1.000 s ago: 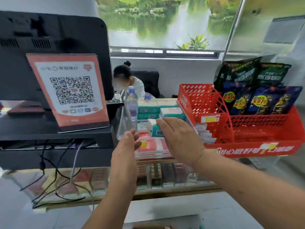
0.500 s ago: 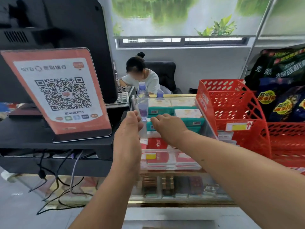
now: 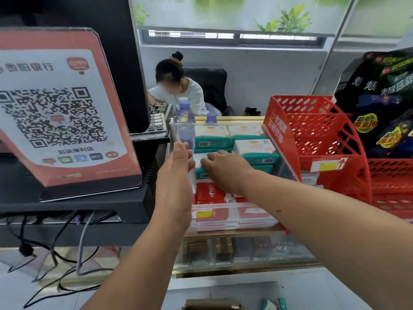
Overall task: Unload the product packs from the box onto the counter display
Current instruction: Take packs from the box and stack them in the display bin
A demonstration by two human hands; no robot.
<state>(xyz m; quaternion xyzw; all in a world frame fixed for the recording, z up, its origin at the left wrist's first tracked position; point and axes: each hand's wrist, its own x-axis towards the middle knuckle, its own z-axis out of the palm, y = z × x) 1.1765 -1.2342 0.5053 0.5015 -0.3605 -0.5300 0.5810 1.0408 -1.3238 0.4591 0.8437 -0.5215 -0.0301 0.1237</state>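
From my remote screen I see the left hand [image 3: 176, 168] raised with its fingers straight and together, set at the left wall of the clear acrylic display tray [image 3: 223, 206]; it holds nothing, and I cannot tell whether it presses on the wall. The right hand [image 3: 225, 167] reaches into the tray from the right; its fingers are curled down over the near end of a white-and-teal wrapped pack [image 3: 199, 158] and grip it. The 2 hands sit just beside each other, with the tray wall between them.

The gripped pack lies in the middle of the tray on top of another teal pack; behind it more stacked white-and-teal packs [image 3: 257, 153] fill the rear rows; in front of it flat red-and-white packs [image 3: 210, 192] fill the front row.

The tray stands on the glass-topped bench [image 3: 234, 234]; a red perforated plastic basket [image 3: 324, 135] stands just beside it on the right, with dark foil snack bags [image 3: 384, 104] behind that. On the left a red-framed QR-code sign [image 3: 58, 113] leans in front of a black monitor [image 3: 125, 63]; a clear water bottle with a purple cap [image 3: 184, 115] stands behind the tray's rear left corner.
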